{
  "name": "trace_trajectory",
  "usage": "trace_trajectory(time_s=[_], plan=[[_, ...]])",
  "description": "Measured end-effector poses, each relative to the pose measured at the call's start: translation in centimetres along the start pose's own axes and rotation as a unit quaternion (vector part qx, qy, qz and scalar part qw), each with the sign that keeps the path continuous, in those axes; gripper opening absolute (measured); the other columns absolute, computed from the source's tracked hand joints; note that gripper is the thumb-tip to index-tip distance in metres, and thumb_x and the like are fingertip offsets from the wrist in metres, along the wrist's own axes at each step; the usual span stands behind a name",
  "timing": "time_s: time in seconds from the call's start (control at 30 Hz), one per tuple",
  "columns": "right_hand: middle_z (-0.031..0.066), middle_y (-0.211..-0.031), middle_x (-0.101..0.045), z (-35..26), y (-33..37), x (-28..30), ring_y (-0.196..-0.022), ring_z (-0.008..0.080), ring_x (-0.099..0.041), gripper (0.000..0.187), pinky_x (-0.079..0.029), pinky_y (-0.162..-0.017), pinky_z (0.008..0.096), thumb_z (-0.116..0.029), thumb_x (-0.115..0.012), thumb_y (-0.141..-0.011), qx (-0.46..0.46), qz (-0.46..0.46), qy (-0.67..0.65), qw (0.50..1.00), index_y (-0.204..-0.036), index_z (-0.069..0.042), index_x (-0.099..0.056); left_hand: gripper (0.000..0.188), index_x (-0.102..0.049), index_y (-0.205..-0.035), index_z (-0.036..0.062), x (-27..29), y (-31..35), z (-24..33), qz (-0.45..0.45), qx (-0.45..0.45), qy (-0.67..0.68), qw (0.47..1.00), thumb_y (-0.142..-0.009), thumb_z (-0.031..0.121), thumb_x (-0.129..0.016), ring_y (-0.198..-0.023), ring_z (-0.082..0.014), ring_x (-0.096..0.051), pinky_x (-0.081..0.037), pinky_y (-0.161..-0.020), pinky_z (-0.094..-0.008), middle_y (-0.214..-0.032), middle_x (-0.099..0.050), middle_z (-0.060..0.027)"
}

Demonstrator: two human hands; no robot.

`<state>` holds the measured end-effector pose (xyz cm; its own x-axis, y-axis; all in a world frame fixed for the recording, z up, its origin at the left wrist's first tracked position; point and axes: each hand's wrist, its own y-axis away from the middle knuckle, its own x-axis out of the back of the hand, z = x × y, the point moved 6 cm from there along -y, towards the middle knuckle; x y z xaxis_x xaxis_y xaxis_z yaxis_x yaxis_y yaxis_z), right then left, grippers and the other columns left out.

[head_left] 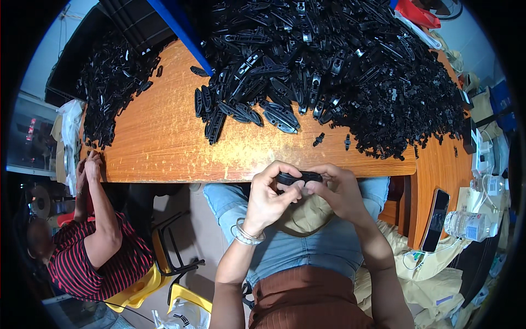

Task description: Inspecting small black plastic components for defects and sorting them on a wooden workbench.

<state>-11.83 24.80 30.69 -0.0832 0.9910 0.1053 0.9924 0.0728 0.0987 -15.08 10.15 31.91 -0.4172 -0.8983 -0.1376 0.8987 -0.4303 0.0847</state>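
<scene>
I see my left hand (268,197) and right hand (337,192) each clamped on one end of a black plastic clip (298,177), held over my lap just below the bench (164,142) edge, likely for close pressing

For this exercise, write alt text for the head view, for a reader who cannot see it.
Both hands, left hand and right hand, pinch a small black plastic part above the lap, at the edge of a wooden table heaped with black plastic parts. A co-worker's hand rests at the table's left.
</scene>
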Motion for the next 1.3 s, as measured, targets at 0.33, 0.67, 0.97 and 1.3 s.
trace_trajectory(time_s=[0.33, 0.67, 0.97, 1.3], plan=[[0.0075, -0.078, -0.064, 0.8, 0.2, 0.2, -0.07, 0.0125, -0.06, 0.023, -0.048, -0.065, 0.0265, -0.008, -0.063, -0.085, -0.033, -0.145, 0.085, 0.985, -0.106, 0.001, -0.064, 0.022, -0.058, -0.104, -0.0015, 2.6, -4.8, 1.3, 0.065, -0.174, -0.378, 0.907, -0.085, 0.008, -0.059, -0.083, -0.0267, -0.061, -0.05, -0.071, -0.0362, -0.099, -0.061, -0.0154], [0.0125, -0.088, -0.052, -1.2, -5.8, 2.5, -0.08, 0.0302, -0.055, 0.01, -0.045, -0.067, 0.0389, 0.002, -0.06, -0.078, 0.297, 0.101, 0.395, 0.863, -0.088, 0.0, -0.06, 0.033, -0.055, -0.101, 0.0003, 2.4, -7.6, 3.0, 0.046, -0.263, -0.574, 0.774, -0.069, 0.001, -0.065, -0.091, -0.0318, -0.048, -0.041, -0.081, -0.04, -0.095, -0.048, -0.0147], [0.013, -0.087, -0.054, -1.4, -4.1, 2.3, -0.079, 0.0293, -0.057, 0.014, -0.046, -0.064, 0.0368, 0.002, -0.058, -0.08, 0.281, 0.11, 0.438, 0.847, -0.094, 0.001, -0.058, 0.016, -0.058, -0.088, -0.0014, 1.9, -5.6, 2.8, 0.039, -0.318, -0.464, 0.826, -0.074, -0.001, -0.066, -0.081, -0.0277, -0.053, -0.043, -0.071, -0.0347, -0.083, -0.055, -0.0122], [0.0108, -0.081, -0.06, 2.1, -2.3, 0.7, -0.063, 0.0131, -0.06, 0.017, -0.047, -0.056, 0.0196, 0.004, -0.052, -0.089, 0.022, 0.094, -0.265, 0.959, -0.104, 0.008, -0.057, 0.024, -0.061, -0.107, -0.0019, 2.5, -3.0, -2.6, 0.023, 0.009, 0.03, 0.999, -0.084, 0.0, -0.064, -0.064, -0.0081, -0.061, -0.05, -0.058, -0.0186, -0.074, -0.064, -0.0028]])
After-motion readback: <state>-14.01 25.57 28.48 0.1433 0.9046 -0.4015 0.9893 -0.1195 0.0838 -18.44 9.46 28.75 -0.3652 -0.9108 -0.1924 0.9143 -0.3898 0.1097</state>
